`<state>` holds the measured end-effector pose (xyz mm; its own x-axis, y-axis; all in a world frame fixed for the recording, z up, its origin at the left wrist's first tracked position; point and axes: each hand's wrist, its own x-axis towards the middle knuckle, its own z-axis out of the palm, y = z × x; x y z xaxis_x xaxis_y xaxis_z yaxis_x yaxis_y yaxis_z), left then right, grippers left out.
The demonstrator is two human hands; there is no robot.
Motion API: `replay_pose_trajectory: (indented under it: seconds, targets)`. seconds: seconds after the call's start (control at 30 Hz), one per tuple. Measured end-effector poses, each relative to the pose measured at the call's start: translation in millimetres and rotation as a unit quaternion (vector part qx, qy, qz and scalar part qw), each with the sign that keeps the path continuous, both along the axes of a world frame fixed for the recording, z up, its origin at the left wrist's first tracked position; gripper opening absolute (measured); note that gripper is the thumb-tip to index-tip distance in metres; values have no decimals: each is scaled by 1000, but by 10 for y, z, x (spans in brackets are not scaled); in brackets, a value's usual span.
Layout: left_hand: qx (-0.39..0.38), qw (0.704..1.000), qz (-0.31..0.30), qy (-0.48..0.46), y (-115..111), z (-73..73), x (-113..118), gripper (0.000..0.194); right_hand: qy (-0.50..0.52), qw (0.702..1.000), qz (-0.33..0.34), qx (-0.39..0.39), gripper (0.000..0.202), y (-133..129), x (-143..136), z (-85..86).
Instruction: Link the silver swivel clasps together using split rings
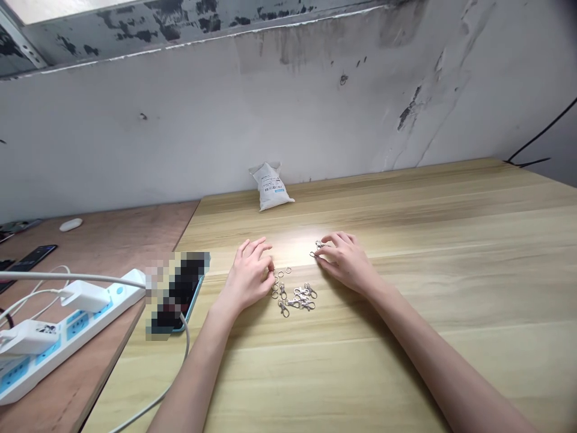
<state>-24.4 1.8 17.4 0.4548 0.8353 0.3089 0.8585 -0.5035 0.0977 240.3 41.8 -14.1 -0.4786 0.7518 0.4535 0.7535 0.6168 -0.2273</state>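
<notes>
My right hand (346,260) has its thumb and index finger closed on a small silver swivel clasp (318,244), close to the tabletop. A loop of metal (312,254) shows at the thumb tip. My left hand (250,272) rests on the table, its outer fingers stretched forward. Its thumb and index finger come together beside several small split rings (280,274); what lies between these fingertips is too small to make out. Between my hands, nearer to me, lies a loose pile of silver swivel clasps (303,296).
A white printed packet (271,187) stands near the wall. To the left lie a partly blurred phone (183,291) with a white cable and a power strip (74,328) with plugged-in chargers. Another phone (33,258) and a white case (71,225) are farther left.
</notes>
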Motion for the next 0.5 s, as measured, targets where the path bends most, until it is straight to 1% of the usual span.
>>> replay_pose_trajectory:
  seconds: [0.13, 0.2, 0.27, 0.33, 0.4, 0.47, 0.5]
  targets:
    - [-14, 1000, 1, 5, -7, 17, 14, 10, -6, 1000, 11, -19, 12, -28, -24, 19]
    - [-20, 1000, 4, 9, -6, 23, 20, 11, -5, 999, 28, -26, 12, -55, -48, 44]
    - [-22, 1000, 9, 9, -3, 25, 23, 11, 6, 997, 63, -41, 12, -83, -72, 73]
    - [-20, 1000, 13, 6, 1, 22, 22, 11, 27, 992, 108, -61, 16, -94, -79, 94]
    - [-16, 1000, 17, 0, 6, 16, 18, 10, 48, 988, 127, -70, 21, -74, -56, 93]
    - [-12, 1000, 17, -6, 10, 9, 14, 10, 66, 992, 94, -54, 19, -23, -4, 62]
    - [-11, 1000, 16, -9, 11, 5, 12, 10, 74, 995, 57, -37, 17, 10, 27, 37]
